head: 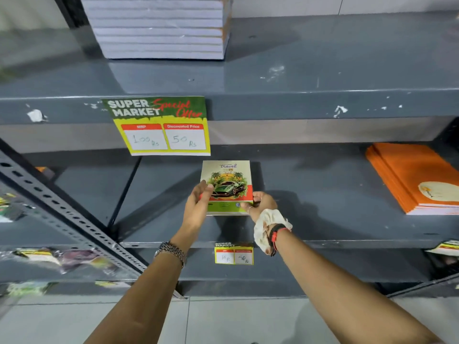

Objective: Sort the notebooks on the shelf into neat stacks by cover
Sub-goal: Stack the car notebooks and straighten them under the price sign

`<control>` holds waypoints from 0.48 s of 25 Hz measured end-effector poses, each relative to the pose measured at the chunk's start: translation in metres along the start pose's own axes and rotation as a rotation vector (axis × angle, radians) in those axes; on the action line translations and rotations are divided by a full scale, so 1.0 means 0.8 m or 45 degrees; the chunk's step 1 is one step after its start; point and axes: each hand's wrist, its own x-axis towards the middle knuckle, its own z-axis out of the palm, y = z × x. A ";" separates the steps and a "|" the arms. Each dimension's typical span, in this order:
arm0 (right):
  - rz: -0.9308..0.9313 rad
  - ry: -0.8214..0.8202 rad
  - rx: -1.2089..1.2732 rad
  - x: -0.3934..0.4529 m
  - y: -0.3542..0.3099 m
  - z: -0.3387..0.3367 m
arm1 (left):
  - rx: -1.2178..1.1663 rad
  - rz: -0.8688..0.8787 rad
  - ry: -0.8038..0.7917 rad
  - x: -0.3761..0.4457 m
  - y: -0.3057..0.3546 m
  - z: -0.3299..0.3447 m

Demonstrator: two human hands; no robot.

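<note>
A: Item — small stack of green car-cover "Travel" notebooks [226, 187], middle grey metal shelf [323, 194]; left hand [198, 199] and right hand [262, 203] clasp its sides.

B: Risk — uneven release skews the stack.

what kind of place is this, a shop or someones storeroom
Most likely a shop, in its stationery aisle. A "Super Market Special Offer" price tag with handwritten prices hangs from a grey metal shelf, a smaller tag hangs below, and notebooks sit in stacks for sale.
</note>
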 end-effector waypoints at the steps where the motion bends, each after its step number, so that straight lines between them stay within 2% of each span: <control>1: -0.037 0.030 -0.023 -0.002 -0.002 0.000 | -0.005 0.015 0.011 0.003 -0.002 -0.003; 3: -0.069 0.064 0.050 -0.005 -0.004 -0.002 | -0.036 0.012 0.065 0.011 -0.012 -0.011; 5: 0.010 -0.014 0.247 -0.007 -0.004 -0.003 | -0.035 -0.087 0.070 0.019 -0.025 -0.021; 8: 0.199 -0.185 0.408 -0.006 0.006 -0.004 | 0.055 -0.193 -0.089 0.025 -0.042 -0.030; 12: 0.262 -0.221 0.481 -0.004 0.023 0.009 | -0.102 -0.150 -0.236 0.017 -0.044 -0.026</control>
